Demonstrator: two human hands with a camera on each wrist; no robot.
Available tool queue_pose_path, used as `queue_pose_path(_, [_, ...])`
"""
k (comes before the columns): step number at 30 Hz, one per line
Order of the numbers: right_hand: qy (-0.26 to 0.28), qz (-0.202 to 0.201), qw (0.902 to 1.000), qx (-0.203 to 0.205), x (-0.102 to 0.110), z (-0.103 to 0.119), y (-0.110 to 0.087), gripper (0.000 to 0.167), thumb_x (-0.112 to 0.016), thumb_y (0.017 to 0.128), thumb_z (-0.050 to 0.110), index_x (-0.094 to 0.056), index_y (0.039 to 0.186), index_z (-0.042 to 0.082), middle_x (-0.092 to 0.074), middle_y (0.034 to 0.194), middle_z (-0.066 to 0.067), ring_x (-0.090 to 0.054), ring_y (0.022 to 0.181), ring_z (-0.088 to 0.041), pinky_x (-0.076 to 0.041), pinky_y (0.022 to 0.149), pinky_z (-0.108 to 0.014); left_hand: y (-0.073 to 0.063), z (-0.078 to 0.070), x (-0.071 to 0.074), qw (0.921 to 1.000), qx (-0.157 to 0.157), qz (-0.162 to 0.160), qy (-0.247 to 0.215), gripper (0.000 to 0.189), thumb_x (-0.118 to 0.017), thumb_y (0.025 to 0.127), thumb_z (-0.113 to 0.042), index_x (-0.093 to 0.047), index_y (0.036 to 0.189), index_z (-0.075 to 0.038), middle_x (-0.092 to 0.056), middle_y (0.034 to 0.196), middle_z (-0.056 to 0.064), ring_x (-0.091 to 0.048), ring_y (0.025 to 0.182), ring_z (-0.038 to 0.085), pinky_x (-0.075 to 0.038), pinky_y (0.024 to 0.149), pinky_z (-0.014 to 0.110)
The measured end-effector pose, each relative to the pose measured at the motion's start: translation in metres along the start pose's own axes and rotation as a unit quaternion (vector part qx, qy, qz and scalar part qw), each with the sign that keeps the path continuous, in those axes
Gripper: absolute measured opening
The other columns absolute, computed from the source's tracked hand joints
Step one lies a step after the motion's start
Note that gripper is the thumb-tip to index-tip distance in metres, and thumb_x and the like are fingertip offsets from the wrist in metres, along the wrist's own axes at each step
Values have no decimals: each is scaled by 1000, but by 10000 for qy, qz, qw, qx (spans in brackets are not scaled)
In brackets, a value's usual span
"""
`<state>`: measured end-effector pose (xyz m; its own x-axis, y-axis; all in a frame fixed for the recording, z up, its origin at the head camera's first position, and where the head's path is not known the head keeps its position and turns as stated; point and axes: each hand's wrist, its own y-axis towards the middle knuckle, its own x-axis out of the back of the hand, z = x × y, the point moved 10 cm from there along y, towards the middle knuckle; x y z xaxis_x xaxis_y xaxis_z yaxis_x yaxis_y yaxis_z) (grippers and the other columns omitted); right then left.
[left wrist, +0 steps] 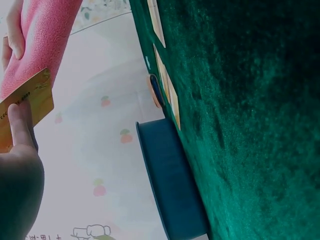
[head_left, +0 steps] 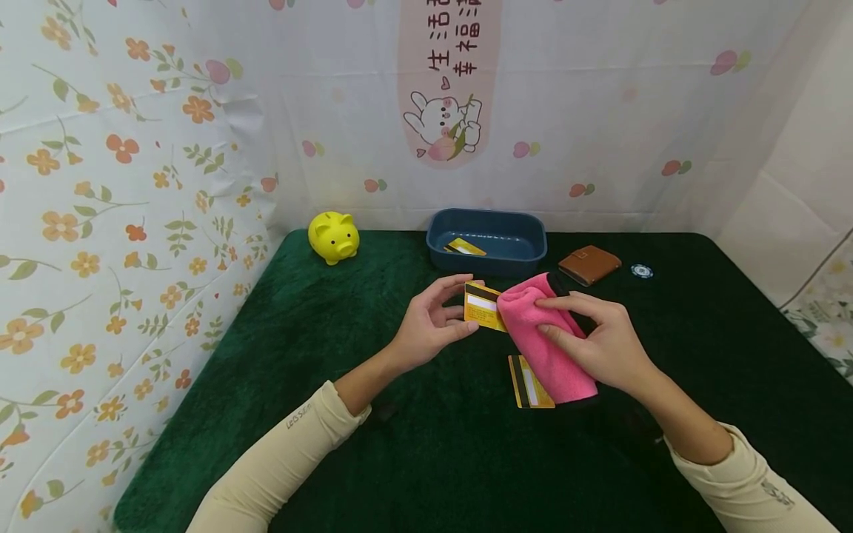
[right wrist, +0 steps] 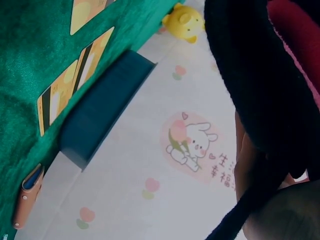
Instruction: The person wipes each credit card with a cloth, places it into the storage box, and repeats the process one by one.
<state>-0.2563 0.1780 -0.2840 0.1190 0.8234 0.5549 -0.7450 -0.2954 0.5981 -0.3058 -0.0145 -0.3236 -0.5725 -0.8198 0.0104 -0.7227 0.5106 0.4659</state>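
My left hand (head_left: 426, 322) pinches a yellow bank card (head_left: 485, 311) between thumb and fingers, its black stripe and white strip facing me. In my right hand (head_left: 606, 340) is a folded pink cloth (head_left: 546, 340) with black edging, gripped by thumb and fingers. The cloth's end overlaps the card's right edge. Beneath, another yellow card (head_left: 526, 389) lies on the green tablecloth, partly hidden by the cloth. From the right wrist, two overlapping cards (right wrist: 56, 100) and a separate card (right wrist: 87, 15) show on the table, while the cloth's dark side (right wrist: 250, 60) fills the upper right.
A blue bin (head_left: 466, 261) stands at the back with a yellow card (head_left: 464, 246) inside. Right of it are a brown wallet (head_left: 590, 264) and a poker chip (head_left: 642, 271). A yellow piggy bank (head_left: 333, 237) sits back left. Printed curtains (head_left: 346, 133) border the table.
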Motion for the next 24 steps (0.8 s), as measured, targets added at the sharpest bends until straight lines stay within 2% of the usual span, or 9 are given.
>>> queue_pose_path(3, [-6,-6,10000,6,0,0,1,42,-77,78,-11,-72,116,8,-71,98,-5,-59,71,-9,-51,58,-18,0,0,0,10000,14,40,-8,58,-60,89,13,-37,141,6,-42,143,24,-62,113,42,-55,92,40])
queue_pose_path(8, [10,36,10000,35,-2,0,1,42,-77,78,-11,-71,116,7,-71,97,-5,-59,72,-9,-50,58,-17,-1,5,-3,9996,207,163,34,59,-62,88,14,-38,141,5,-42,139,28,-63,112,40,-56,91,40])
queue_pose_path(16, [91,101,9999,71,-7,2,2,41,-77,78,-11,-71,116,6,-69,94,-3,-57,71,-9,-48,58,-18,-1,9,-4,9989,397,189,142,61,-65,88,13,-42,143,3,-49,135,23,-67,107,34,-56,90,41])
queue_pose_path(24, [155,212,9992,295,-11,7,4,44,-78,77,-11,-72,116,6,-68,93,2,-56,73,-8,-48,58,-18,-1,14,-6,9984,467,294,112,63,-65,88,15,-43,145,3,-49,135,22,-67,107,33,-56,91,41])
